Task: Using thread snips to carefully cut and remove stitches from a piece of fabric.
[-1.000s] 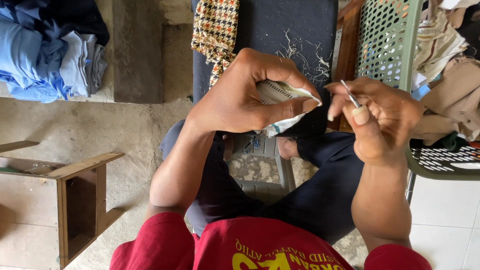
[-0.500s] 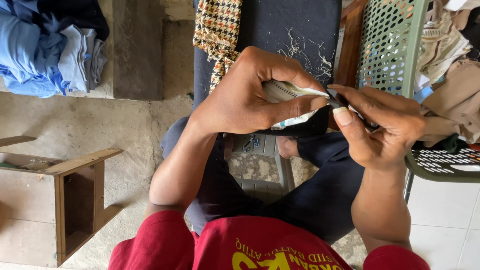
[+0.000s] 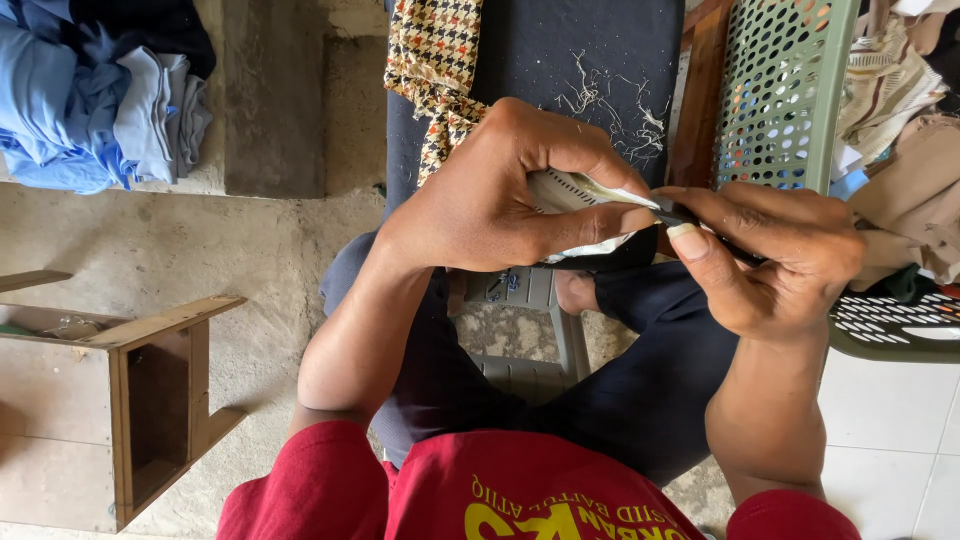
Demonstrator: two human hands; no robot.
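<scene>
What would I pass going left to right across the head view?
Blue clothes pile → wooden furniture piece → left hand holding pale fabric piece → right hand → green perforated basket.

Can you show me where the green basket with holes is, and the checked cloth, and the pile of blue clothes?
Green perforated plastic basket [image 3: 785,90]: head view, on its holed side wall.
Checked brown-and-cream woven cloth [image 3: 432,60]: head view, on its upper middle.
Pile of blue folded clothes [image 3: 70,110]: head view, on the light blue top fold.

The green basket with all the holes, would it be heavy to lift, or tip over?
The green basket is probably light for its size: its wall looks like thin plastic, full of holes. It would likely feel fairly stiff, not floppy. The cloth piled beside it might add weight or steady it; the base is hidden, so tipping is hard to judge.
</scene>
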